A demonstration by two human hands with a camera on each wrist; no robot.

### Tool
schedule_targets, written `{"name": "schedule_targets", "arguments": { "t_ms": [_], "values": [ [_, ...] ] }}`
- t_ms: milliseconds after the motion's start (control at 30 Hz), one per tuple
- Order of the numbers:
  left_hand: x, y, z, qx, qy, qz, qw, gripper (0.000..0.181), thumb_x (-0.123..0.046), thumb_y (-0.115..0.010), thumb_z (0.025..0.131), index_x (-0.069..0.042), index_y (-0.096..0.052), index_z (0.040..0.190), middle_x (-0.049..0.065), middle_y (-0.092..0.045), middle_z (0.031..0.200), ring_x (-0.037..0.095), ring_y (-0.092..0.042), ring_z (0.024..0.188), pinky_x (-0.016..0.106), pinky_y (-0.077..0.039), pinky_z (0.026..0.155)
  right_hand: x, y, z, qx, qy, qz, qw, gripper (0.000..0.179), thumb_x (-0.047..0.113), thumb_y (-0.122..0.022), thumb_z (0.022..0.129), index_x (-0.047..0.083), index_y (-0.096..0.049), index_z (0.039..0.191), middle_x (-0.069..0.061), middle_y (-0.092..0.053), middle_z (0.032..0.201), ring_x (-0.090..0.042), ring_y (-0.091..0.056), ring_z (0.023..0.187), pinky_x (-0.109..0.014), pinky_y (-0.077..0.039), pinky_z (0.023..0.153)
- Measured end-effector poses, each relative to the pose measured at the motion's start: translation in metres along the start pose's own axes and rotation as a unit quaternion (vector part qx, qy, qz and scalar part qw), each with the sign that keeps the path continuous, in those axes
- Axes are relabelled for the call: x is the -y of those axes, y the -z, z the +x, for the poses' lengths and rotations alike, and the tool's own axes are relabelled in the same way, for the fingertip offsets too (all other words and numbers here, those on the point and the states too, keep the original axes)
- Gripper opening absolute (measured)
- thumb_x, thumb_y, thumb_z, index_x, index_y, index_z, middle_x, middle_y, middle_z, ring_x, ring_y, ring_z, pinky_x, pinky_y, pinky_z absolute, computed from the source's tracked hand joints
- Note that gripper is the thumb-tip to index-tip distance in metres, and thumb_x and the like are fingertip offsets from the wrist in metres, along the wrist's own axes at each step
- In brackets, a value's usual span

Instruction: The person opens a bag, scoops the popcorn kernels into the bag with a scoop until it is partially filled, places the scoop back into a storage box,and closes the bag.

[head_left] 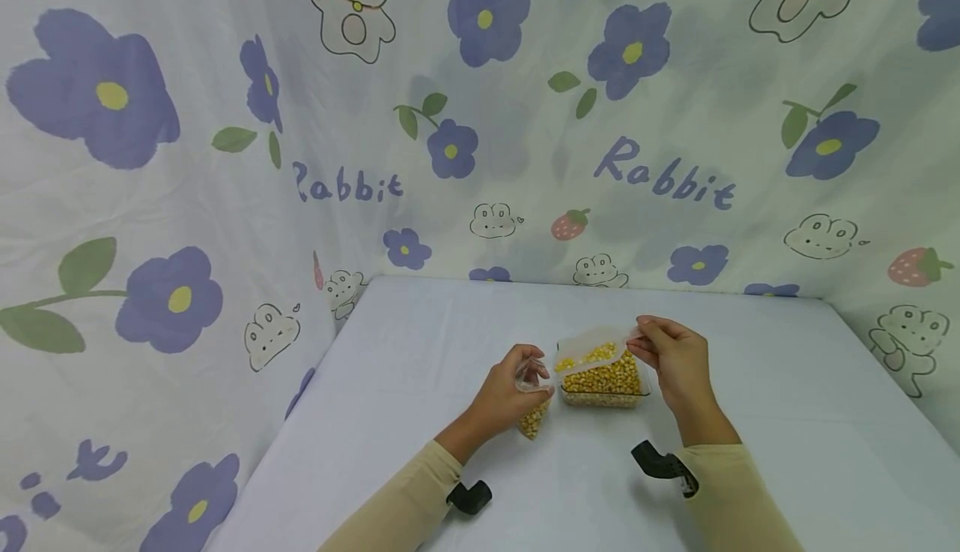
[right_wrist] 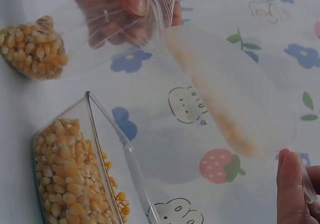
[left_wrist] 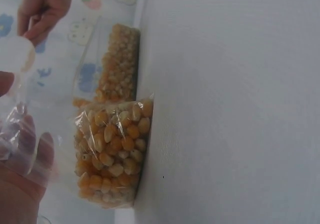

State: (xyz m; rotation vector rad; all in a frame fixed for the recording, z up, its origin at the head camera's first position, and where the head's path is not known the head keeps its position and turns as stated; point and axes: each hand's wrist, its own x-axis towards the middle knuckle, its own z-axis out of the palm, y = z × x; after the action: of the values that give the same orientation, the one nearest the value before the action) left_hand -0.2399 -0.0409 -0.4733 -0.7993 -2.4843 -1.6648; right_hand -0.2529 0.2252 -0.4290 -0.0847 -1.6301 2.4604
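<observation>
My left hand (head_left: 504,387) grips a clear plastic bag (right_wrist: 95,34) near its mouth, with thumb and fingers on either side of the opening. Corn kernels (left_wrist: 112,149) fill the bottom of the bag, which hangs low over the table. Between thumb and fingers, my right hand (head_left: 681,364) pinches the handle end of a translucent white scoop (right_wrist: 235,84). Kernels lie along the scoop, and its far end reaches the bag's mouth in the right wrist view. Below the scoop stands a clear glass container (right_wrist: 96,134), heaped with yellow corn kernels (head_left: 611,377).
A white cloth covers the table (head_left: 772,385). Behind it and to the sides hangs a curtain (head_left: 525,118) printed with flowers and rabbits. On each wrist is a black mount, the left one (head_left: 471,498) and the right one (head_left: 663,462) both low over the table.
</observation>
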Motion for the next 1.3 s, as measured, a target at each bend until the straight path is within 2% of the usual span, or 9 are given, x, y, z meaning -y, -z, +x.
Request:
{"name": "schedule_targets", "arguments": {
  "t_ms": [133,333,567,933,1167,1300],
  "values": [
    [0.0,0.0,0.0,0.0,0.002,0.002,1.0,0.043,-0.015,-0.074,0.088,-0.02,-0.048,0.122,-0.006,-0.063,0.098,0.012,-0.056,0.087,0.029,-0.048,0.078,0.0,-0.001,-0.001,0.002,0.01,-0.02,0.9997,0.008,0.008,-0.065,0.094,0.008,-0.072,0.092,-0.006,-0.068,0.076,-0.013,-0.069,0.067,-0.028,-0.055,0.068],
    [-0.001,0.0,0.0,0.001,0.0,0.004,1.0,0.043,-0.013,-0.074,0.088,-0.018,-0.048,0.123,-0.006,-0.063,0.098,0.012,-0.057,0.088,0.029,-0.048,0.078,0.003,-0.005,-0.004,0.005,0.03,-0.06,0.9978,0.009,0.01,-0.066,0.094,0.004,-0.07,0.098,-0.005,-0.068,0.078,-0.014,-0.069,0.068,-0.029,-0.055,0.069],
    [0.0,0.0,0.0,0.002,0.0,0.005,1.0,0.045,-0.012,-0.073,0.088,-0.009,-0.048,0.125,-0.006,-0.063,0.099,0.012,-0.057,0.088,0.029,-0.049,0.077,0.005,-0.008,-0.006,0.007,0.043,-0.072,0.9965,0.011,0.009,-0.066,0.094,0.001,-0.069,0.1,-0.006,-0.068,0.078,-0.014,-0.069,0.067,-0.03,-0.055,0.068],
    [0.0,-0.001,0.0,0.003,0.0,-0.002,1.0,0.043,-0.012,-0.073,0.088,-0.018,-0.048,0.123,-0.007,-0.063,0.099,0.012,-0.057,0.088,0.028,-0.049,0.077,0.009,-0.01,-0.01,0.014,0.057,-0.102,0.993,0.023,0.013,-0.067,0.093,-0.006,-0.065,0.107,-0.006,-0.069,0.079,-0.016,-0.069,0.068,-0.03,-0.055,0.068],
    [0.0,-0.001,0.0,0.001,-0.003,0.004,1.0,0.043,-0.012,-0.073,0.088,-0.017,-0.048,0.123,-0.007,-0.063,0.099,0.012,-0.057,0.088,0.028,-0.049,0.076,0.011,-0.012,-0.011,0.028,0.065,-0.121,0.9902,0.03,0.013,-0.065,0.095,-0.01,-0.062,0.112,-0.006,-0.069,0.081,-0.016,-0.07,0.07,-0.03,-0.055,0.069],
    [0.001,-0.001,0.0,0.002,-0.004,0.004,1.0,0.043,-0.011,-0.072,0.089,-0.012,-0.048,0.124,-0.006,-0.063,0.099,0.012,-0.057,0.088,0.028,-0.049,0.076,0.012,-0.012,-0.012,0.033,0.067,-0.127,0.9891,0.031,0.013,-0.065,0.095,-0.012,-0.06,0.114,-0.006,-0.069,0.082,-0.016,-0.07,0.071,-0.03,-0.055,0.069]
  ]
}}
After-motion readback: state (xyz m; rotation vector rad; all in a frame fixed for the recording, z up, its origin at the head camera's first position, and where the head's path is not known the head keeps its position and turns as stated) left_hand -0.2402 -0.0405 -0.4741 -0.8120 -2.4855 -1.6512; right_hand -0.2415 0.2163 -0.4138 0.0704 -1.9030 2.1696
